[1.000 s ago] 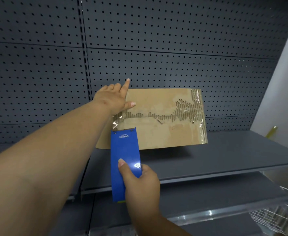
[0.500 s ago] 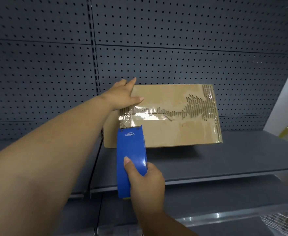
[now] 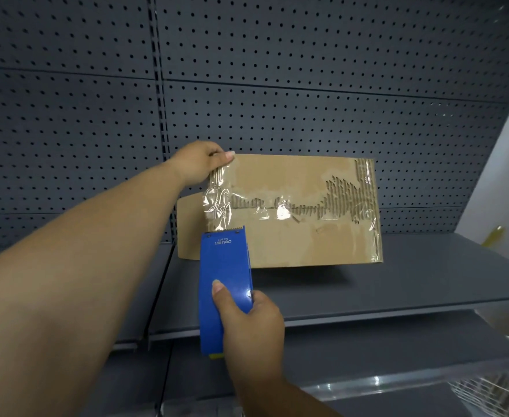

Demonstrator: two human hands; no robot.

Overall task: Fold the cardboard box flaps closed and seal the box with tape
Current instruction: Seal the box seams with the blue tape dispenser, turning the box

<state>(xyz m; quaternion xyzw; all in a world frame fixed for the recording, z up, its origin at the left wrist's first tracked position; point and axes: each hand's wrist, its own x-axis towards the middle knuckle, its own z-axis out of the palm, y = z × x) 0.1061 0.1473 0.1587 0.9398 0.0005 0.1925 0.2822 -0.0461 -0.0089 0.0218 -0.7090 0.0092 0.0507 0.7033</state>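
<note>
grey shelf (image 3: 397,284) (metal) | pegboard wall (image 3: 277,85) | box (image 3: 307,236) on shelf

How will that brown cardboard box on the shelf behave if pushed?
The brown cardboard box probably slides or tips easily: it stands on edge on the smooth grey metal shelf, steadied by the left hand. Its torn, exposed corrugation suggests a weakened, dentable face.

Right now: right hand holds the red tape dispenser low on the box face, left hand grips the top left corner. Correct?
Not quite: the tape dispenser is blue, not red, as the head view shows. The rest stands: the right hand holds it low on the box face, and the left hand grips the top left corner.
</note>
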